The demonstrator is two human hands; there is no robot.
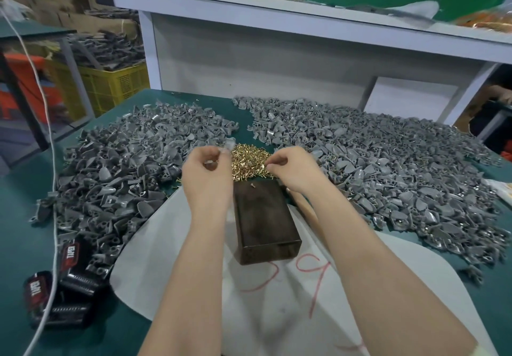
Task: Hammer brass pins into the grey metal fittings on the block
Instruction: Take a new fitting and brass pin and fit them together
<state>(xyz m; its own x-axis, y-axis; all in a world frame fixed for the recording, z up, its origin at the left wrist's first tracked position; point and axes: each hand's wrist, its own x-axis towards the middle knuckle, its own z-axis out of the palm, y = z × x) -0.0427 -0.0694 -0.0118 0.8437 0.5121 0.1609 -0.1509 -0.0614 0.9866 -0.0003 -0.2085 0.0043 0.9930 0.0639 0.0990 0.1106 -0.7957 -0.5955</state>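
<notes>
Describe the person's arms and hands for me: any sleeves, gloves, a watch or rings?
The left forearm and right forearm are bare right down to the bottom edge of the view; no sleeves show. The left hand and right hand wear no gloves, and no watch, bracelet or ring is visible, though the fingertips are blurred.
</notes>
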